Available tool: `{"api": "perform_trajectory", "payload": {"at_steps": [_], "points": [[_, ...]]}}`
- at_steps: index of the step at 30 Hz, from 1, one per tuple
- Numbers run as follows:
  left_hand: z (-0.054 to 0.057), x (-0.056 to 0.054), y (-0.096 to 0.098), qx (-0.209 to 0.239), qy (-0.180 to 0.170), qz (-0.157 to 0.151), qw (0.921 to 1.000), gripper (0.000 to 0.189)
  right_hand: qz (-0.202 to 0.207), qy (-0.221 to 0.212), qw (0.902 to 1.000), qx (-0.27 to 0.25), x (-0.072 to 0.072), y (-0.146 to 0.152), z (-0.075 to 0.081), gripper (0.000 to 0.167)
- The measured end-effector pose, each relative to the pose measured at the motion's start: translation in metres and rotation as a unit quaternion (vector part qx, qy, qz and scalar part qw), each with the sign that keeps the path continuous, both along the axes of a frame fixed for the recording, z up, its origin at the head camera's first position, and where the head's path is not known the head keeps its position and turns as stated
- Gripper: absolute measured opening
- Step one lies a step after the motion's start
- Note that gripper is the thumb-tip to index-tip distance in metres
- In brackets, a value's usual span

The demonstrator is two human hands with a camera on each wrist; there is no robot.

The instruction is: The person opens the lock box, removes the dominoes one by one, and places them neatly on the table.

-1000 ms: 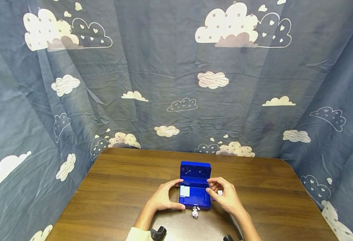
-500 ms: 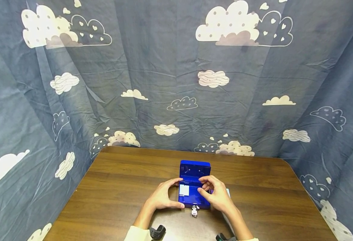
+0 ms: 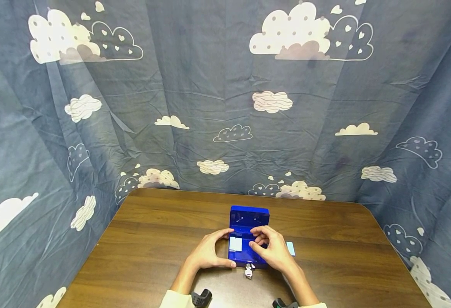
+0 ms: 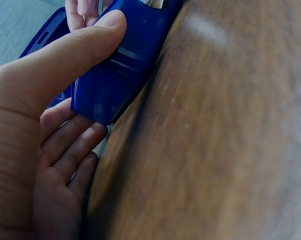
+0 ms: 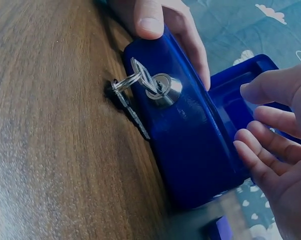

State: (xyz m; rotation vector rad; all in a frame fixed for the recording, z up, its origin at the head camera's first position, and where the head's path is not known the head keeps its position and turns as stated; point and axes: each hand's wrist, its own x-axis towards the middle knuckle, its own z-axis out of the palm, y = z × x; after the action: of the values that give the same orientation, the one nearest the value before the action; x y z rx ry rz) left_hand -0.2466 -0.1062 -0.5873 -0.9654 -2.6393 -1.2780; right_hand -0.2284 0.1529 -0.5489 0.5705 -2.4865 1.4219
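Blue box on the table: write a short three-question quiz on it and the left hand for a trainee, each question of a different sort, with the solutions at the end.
1. Multiple choice: What does the left hand grip?
A) the light-blue slip
B) the table edge
C) the blue box
2. True or false: The lid stands open.
3. Fill in: A key sits in the ____ on the box's front.

Solutions:
1. C
2. True
3. lock
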Motion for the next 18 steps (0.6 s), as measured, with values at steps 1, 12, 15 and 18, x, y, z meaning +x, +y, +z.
{"api": "perform_trajectory", "payload": {"at_steps": [1,12,15,18], "points": [[0.0,0.0,0.0,0.001,-0.002,0.0,1.0,0.096,0.001,0.0,1.0,-0.001,0.0,0.0,0.0,0.032],[0.004,0.001,0.0,0.01,-0.009,0.0,0.9999,0.096,0.006,-0.013,0.9997,0.02,-0.002,-0.005,0.001,0.032],[0.004,0.001,0.001,0.008,-0.009,0.001,0.9999,0.096,0.016,-0.006,0.9997,0.016,-0.003,-0.008,0.001,0.032],[0.003,0.001,0.001,0.003,-0.004,0.002,1.0,0.096,0.025,-0.001,0.9996,0.013,-0.003,-0.012,-0.001,0.032]]}}
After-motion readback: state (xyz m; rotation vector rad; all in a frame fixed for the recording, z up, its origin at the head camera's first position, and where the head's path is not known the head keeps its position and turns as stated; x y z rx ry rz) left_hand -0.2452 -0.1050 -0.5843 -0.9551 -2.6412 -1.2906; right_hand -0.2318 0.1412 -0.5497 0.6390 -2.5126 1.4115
